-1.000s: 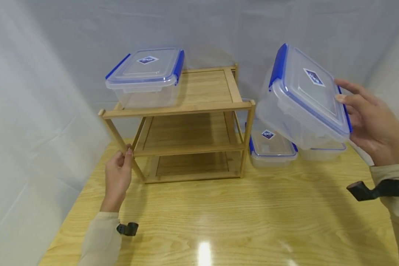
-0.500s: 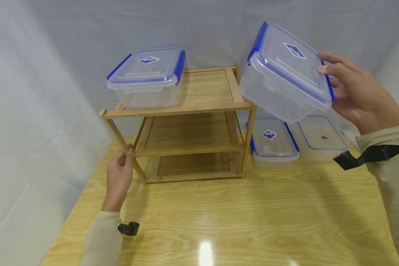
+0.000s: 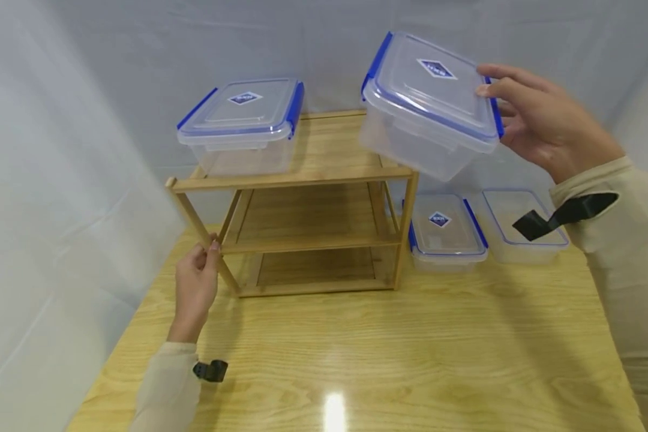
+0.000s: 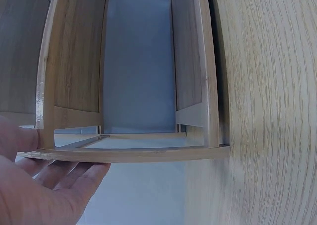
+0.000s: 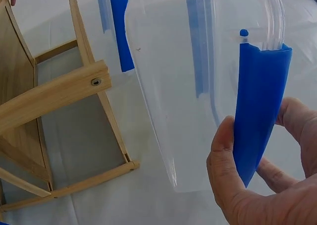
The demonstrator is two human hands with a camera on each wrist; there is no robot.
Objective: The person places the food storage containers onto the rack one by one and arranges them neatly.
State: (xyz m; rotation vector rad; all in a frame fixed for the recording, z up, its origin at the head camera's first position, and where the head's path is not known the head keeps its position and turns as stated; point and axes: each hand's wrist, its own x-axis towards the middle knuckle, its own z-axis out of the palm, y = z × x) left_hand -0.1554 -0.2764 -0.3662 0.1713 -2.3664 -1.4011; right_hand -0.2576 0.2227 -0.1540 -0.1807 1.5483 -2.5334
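My right hand (image 3: 540, 114) grips a clear plastic food container (image 3: 426, 114) by the blue clip (image 5: 262, 96) on its right side. The container is tilted, right side lower, above the right end of the wooden shelf rack (image 3: 313, 240). In the right wrist view the thumb and fingers sit on either side of that clip. My left hand (image 3: 195, 276) holds the rack's front left post at the middle shelf; the left wrist view has its fingers (image 4: 74, 178) around the post. A second lidded container (image 3: 243, 129) with blue clips stands on the top shelf's left half.
On the wooden table (image 3: 324, 348), right of the rack, stand a lidded container (image 3: 447, 231) with blue clips and another clear container (image 3: 524, 219) partly covered by the right wrist's camera mount. A pale curtain (image 3: 335, 48) hangs behind and at the sides.
My right hand has carried the container left and up, from beside the rack to over its right end, and tilted it closer to level. The left hand keeps its hold on the post.
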